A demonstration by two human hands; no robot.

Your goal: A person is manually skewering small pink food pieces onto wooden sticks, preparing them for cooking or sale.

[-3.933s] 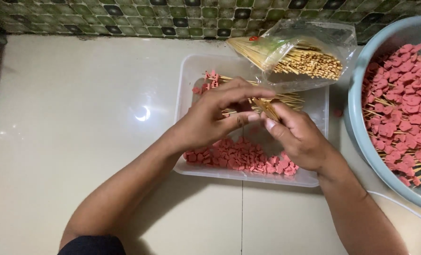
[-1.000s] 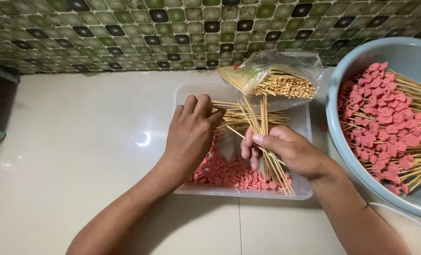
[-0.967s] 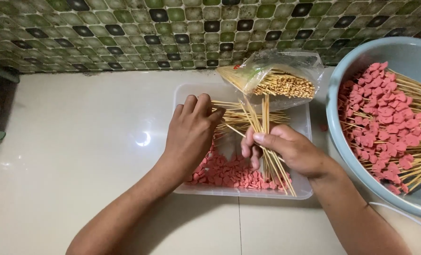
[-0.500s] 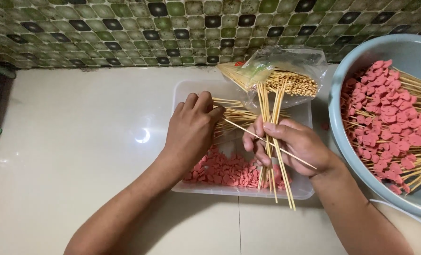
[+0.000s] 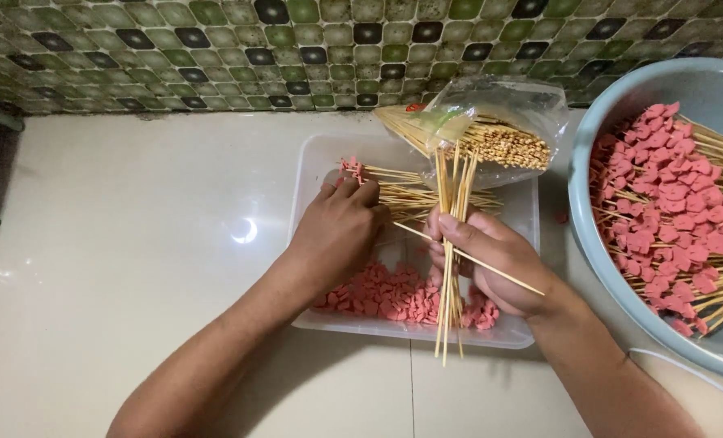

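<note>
My right hand [image 5: 491, 264] is closed round a bundle of bamboo skewers [image 5: 451, 243], held nearly upright in the frame, tips fanning past the near rim of the clear plastic tray [image 5: 313, 174]; one loose skewer [image 5: 475, 261] lies crosswise over my fingers, slanting down to the right. A second ago that bundle leaned more and sat higher over the tray; now it has been drawn down toward me and squared up, which I read as the sticks being gathered and readied for loading. My left hand [image 5: 341, 235] is palm down inside the tray, fingers curled into the heap of skewers lying there; whether it pinches one I cannot tell, since the fingertips are hidden. It has barely shifted. Under and between both hands lie the pink heart-shaped slices [image 5: 378, 296], piled along the tray's near side. Behind the tray a clear plastic bag [image 5: 507, 113] holds more skewers, ends toward me. To the right, the grey-blue basin [image 5: 589, 243] is full of skewers already carrying pink pieces. All of it rests on a pale tiled counter [image 5: 134, 243] before a green mosaic wall [image 5: 215, 49].
</note>
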